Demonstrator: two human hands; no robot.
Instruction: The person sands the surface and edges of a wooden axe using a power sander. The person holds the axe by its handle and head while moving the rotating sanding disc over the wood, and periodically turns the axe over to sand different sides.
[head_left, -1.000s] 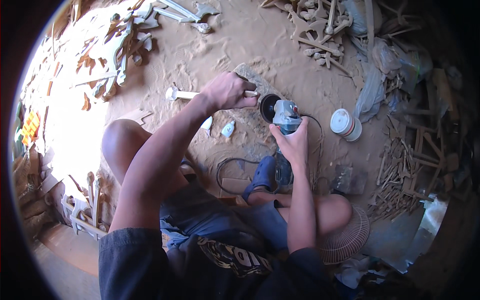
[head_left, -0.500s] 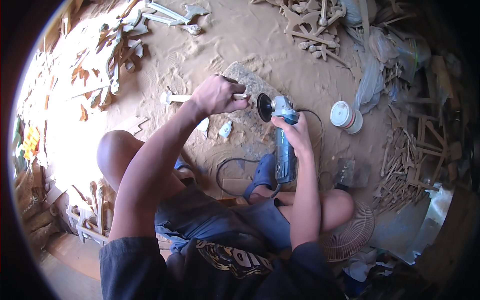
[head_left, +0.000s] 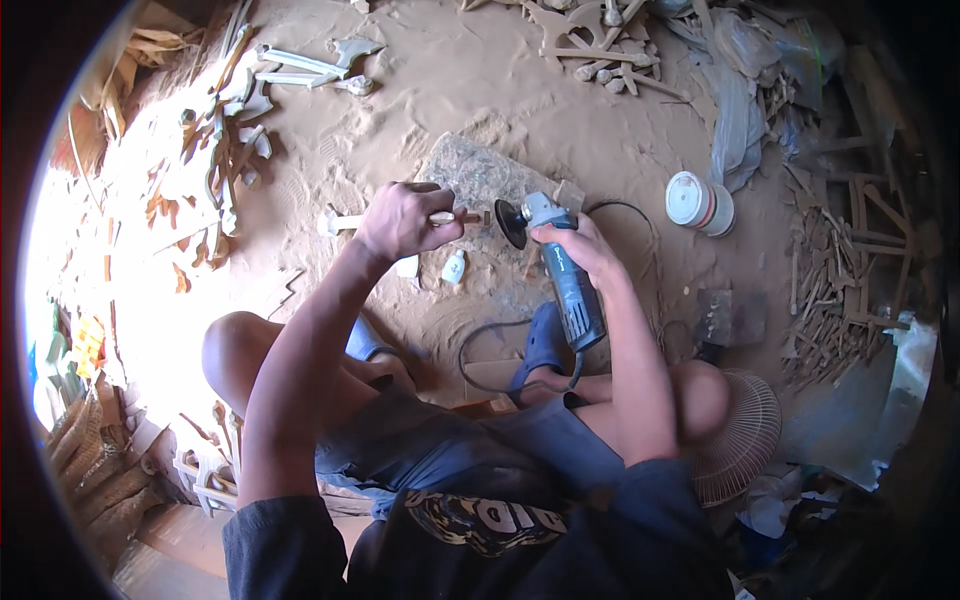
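While we sit on the sandy floor (head_left: 560, 110), our left hand (head_left: 400, 222) has its fingers wrapped around a pale wooden piece (head_left: 345, 222), its tip just left of the black disc of the blue angle grinder (head_left: 560, 270). Our right hand (head_left: 585, 250) closes its fingers around the grinder's body. A white tub (head_left: 698, 202) stands far right.
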